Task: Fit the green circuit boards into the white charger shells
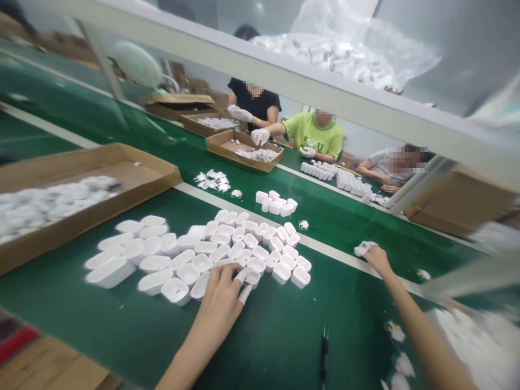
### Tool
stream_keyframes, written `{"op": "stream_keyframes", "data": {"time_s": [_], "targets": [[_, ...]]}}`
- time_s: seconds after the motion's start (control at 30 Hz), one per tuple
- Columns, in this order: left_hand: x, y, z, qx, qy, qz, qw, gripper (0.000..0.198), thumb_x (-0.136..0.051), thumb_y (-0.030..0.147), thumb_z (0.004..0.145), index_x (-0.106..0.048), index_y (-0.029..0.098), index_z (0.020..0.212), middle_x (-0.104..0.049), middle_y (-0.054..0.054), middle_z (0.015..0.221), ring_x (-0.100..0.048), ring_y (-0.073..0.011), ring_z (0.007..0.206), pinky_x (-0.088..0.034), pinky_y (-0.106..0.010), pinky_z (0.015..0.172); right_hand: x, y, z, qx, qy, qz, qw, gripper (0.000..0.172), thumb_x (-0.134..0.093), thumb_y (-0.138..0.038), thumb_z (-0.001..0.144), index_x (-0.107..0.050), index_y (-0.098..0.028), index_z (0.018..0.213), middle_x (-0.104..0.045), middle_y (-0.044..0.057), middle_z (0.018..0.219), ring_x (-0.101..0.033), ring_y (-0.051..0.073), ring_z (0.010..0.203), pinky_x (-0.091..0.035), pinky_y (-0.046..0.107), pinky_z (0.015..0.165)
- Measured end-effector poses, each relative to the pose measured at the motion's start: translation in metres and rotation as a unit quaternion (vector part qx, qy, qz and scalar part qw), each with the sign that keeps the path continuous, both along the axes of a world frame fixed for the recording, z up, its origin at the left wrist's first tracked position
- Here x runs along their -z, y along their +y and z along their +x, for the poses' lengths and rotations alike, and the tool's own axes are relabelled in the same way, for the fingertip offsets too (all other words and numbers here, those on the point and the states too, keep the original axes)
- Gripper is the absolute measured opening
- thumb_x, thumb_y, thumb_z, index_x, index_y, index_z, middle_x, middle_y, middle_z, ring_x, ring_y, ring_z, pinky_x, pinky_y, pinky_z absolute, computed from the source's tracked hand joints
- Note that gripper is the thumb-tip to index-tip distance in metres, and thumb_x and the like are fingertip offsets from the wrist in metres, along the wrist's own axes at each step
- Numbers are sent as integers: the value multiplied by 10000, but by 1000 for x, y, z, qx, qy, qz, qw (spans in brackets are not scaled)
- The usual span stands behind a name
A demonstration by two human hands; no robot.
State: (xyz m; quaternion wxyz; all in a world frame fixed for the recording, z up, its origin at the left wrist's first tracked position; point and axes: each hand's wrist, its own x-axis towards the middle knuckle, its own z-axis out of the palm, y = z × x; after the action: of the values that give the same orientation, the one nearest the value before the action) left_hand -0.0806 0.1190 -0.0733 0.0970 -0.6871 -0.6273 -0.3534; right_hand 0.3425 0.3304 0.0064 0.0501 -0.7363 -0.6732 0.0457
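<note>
My left hand (pixel 225 290) is at the near edge of a cluster of small white open-topped plastic cases (pixel 176 290). White finger covers show on its thumb and index finger, which close around one white case (pixel 252 278). The other fingers rest over neighbouring cases. Farther out to the right, my right hand (pixel 374 257) is over the pale strip along the green belt. Its fingers are drawn together, with white at the tips. Whether that white is finger covers or a held piece cannot be made out.
A cardboard tray (pixel 154 168) of white parts stands at left. A black pen (pixel 324 352) lies near the front. Small white pieces with wires (pixel 400 365) sit at right. A second case group (pixel 276 202) is on the belt. Co-workers sit opposite, below a white overhead beam (pixel 284 65).
</note>
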Motion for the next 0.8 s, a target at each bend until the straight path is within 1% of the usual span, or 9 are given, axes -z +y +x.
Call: {"op": "stream_keyframes", "data": {"time_s": [0.1,0.2,0.23,0.33,0.4,0.5,0.57,0.67,0.8], "targets": [[8,3,1,11,-4,-6,1000,238,-542,50,872,-709,210,815,-685,-153,1165,-618,-385,1107,-643,-517,831,0,-2,-12,-8,-41,39,998,376,-698,-330,1020,-646,-155,1348,-649,159,1398,-663,323,1245,-573,553,1039],[11,3,-2,42,7,-16,999,171,-621,149,935,-723,210,812,-691,-154,1194,-636,-382,1080,-646,-519,833,-3,1,-47,-105,-57,70,990,488,-596,-205,1036,-544,-101,1509,-454,278,1622,-474,425,1478,-422,643,1192],[11,2,-3,47,13,-14,999,145,-644,178,945,-731,214,834,-693,-150,1198,-644,-377,1078,-650,-516,835,-3,4,-62,-157,-56,65,984,520,-563,-147,1026,-520,-106,1543,-402,268,1670,-438,405,1515,-399,603,1228],[5,-5,-7,66,-1,2,998,101,-645,205,972,-739,222,940,-691,-141,1214,-690,-349,1101,-669,-481,854,2,20,-107,-298,-47,26,953,663,-513,14,965,-504,-220,1584,-359,129,1738,-403,267,1564,-371,421,1282],[0,-15,-8,107,-41,-18,993,146,-585,191,1003,-725,219,1030,-682,-140,1288,-740,-303,1113,-685,-400,849,10,31,-128,-348,-43,5,937,635,-553,4,975,-534,-250,1556,-403,109,1716,-433,265,1544,-408,436,1259],[-6,-32,-4,172,-96,-102,975,221,-516,183,1033,-684,225,1169,-684,-117,1385,-805,-205,1014,-673,-246,799,21,44,-137,-366,-45,-20,929,412,-670,-216,1030,-615,-215,1438,-579,127,1547,-615,297,1355,-542,528,1118],[-8,-42,4,176,-129,-156,963,227,-524,213,1038,-663,232,1218,-727,-94,1333,-818,-175,936,-658,-206,803,26,48,-134,-354,-53,-31,933,358,-696,-329,1031,-649,-191,1358,-655,113,1413,-682,281,1223,-593,520,1030],[-7,-51,17,152,-177,-212,949,356,-543,231,1025,-597,241,1377,-746,-97,1302,-809,-211,1053,-649,-263,938,27,49,-124,-323,-73,-33,943,336,-694,-356,1030,-665,-175,1312,-670,118,1362,-688,272,1186,-600,495,1005],[-4,-59,20,147,-215,-301,918,731,-652,200,942,-406,336,1617,-591,-113,1577,-671,-306,1373,-597,-422,1096,23,50,-112,-323,-79,-45,942,334,-686,-356,1035,-662,-185,1321,-659,120,1385,-680,272,1200,-592,497,1018]]}}
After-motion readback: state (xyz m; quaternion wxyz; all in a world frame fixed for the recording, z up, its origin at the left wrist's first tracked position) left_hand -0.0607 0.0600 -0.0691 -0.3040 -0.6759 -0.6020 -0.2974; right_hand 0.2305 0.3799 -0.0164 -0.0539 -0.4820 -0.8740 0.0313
